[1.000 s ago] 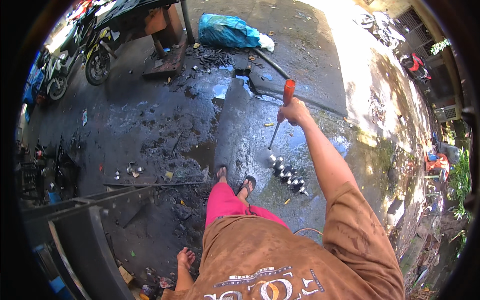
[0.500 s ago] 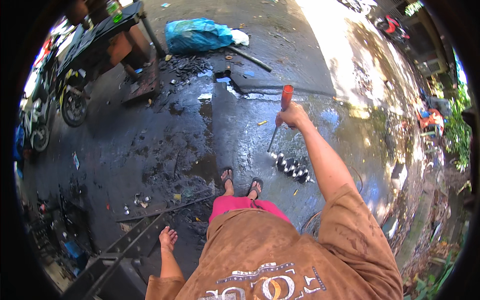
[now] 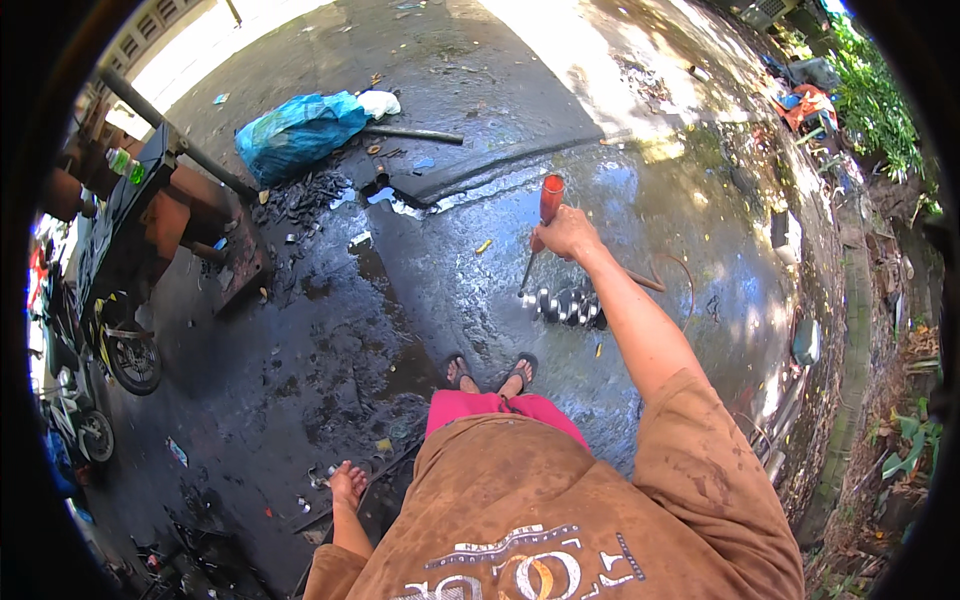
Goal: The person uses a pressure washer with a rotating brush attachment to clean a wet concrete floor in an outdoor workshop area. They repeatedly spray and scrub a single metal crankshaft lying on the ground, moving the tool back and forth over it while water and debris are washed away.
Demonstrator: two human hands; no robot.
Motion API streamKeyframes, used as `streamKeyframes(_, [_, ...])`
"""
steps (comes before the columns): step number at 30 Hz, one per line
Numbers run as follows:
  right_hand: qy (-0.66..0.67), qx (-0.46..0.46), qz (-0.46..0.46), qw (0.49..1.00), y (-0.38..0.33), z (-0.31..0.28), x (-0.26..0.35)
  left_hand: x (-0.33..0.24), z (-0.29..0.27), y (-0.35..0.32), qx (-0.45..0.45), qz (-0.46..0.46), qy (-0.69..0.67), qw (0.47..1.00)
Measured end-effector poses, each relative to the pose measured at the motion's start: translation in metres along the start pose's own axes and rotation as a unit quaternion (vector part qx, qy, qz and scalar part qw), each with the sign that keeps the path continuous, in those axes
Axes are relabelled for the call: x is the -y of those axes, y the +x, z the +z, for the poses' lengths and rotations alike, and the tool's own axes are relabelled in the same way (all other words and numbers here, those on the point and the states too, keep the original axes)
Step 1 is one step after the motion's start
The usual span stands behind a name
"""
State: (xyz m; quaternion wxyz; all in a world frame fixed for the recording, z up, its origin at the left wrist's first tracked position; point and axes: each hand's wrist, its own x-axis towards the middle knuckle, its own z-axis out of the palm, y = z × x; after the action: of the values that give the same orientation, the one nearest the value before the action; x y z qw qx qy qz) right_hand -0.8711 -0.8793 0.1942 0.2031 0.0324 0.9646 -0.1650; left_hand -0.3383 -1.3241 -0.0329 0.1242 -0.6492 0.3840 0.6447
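Observation:
My right hand [image 3: 570, 233] is closed around a red tool [image 3: 551, 198] with a thick round body and a thin metal rod. The body sticks up above my fist, and the rod points down; I cannot tell its exact kind. Below the rod's tip, a dark crankshaft [image 3: 570, 307] with shiny journals lies on the wet concrete, partly behind my forearm. Whether the tip touches it is unclear. Down at my left side, my left hand [image 3: 347, 484] hangs with its fingers apart, holding nothing.
A blue plastic bag [image 3: 300, 135] lies at the far left beside a pipe [image 3: 415, 133]. Further left stand a metal workbench [image 3: 190, 215] and parked motorbikes [image 3: 130, 355]. A thin hose [image 3: 690, 290] curves on the ground right of my forearm. Oily puddles and scraps cover parts of the floor.
My view has turned rightward, so the bag and workbench sit further left. The crankshaft now appears higher and slightly left. My right hand still holds the red tool over it.

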Motion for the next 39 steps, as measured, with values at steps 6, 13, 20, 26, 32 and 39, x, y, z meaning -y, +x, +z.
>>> streamKeyframes(6, [0.059,-0.016,-0.002,0.998,-0.017,-0.013,-0.025,-0.029,-0.008,0.003,-0.018,0.016,0.037,0.999])
streamKeyframes(13, [0.079,-0.059,0.097,0.99,-0.078,-0.06,-0.116,-0.007,-0.011,0.012,0.009,-0.037,0.05,0.998])
streamKeyframes(20, [0.119,-0.208,0.123,0.963,-0.166,-0.049,-0.219,-0.014,0.021,0.021,0.02,-0.057,0.104,0.993])
streamKeyframes(26, [0.122,-0.295,0.212,0.924,-0.236,-0.029,-0.312,-0.074,0.084,0.024,0.054,0.009,0.18,0.982])
streamKeyframes(32, [0.225,-0.326,0.318,0.861,-0.27,0.009,-0.407,-0.101,0.135,0.002,0.051,0.07,0.204,0.975])
streamKeyframes(39, [0.324,-0.29,0.304,0.848,-0.293,0.021,-0.507,-0.015,0.158,-0.034,0.041,0.073,0.182,0.98])
